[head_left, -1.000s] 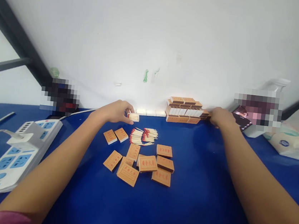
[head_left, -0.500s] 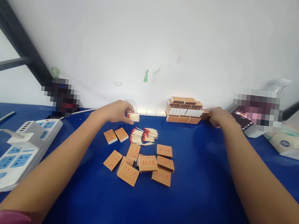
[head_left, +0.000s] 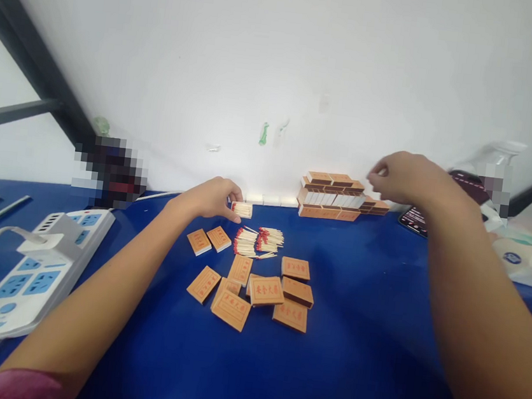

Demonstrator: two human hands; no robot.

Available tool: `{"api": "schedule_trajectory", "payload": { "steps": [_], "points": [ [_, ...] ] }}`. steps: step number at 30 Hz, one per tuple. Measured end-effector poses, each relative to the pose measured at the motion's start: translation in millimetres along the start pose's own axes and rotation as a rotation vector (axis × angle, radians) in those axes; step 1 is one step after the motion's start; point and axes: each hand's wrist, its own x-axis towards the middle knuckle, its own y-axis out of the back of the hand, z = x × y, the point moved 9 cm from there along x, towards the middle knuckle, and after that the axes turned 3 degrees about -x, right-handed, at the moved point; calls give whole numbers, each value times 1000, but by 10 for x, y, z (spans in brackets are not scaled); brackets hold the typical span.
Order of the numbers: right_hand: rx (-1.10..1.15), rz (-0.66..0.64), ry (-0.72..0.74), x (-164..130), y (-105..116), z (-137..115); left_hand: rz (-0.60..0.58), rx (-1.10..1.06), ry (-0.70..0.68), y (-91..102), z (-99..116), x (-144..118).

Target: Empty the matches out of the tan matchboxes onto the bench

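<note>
Blue tabletop [head_left: 351, 337] with matchbox work laid out against a white wall. Left hand [head_left: 209, 196] pinches an open tray of matches [head_left: 242, 209] between thumb and fingertips, holding it low over the surface just behind the loose matches [head_left: 257, 241]. Right hand [head_left: 405, 177] hangs in the air above the right end of the stacked matchboxes [head_left: 338, 198] by the wall, fingers curled loosely with thumb and forefinger close together; whether anything lies between them cannot be told. Scattered orange sleeves [head_left: 256, 288] lie nearer the person, with a power strip [head_left: 31, 272] at far left and a phone [head_left: 417, 220] beyond the stack. A good grip on the tray keeps it level, so the red-tipped sticks stay aligned, and light pressure on its thin card walls avoids crushing them.
</note>
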Motion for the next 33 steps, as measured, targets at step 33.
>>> {"api": "schedule_trajectory", "payload": {
  "steps": [33],
  "points": [
    [663, -324, 648, -726, -1032, -1844, -92, -141, -96, -239, 221, 26]
  ]
}}
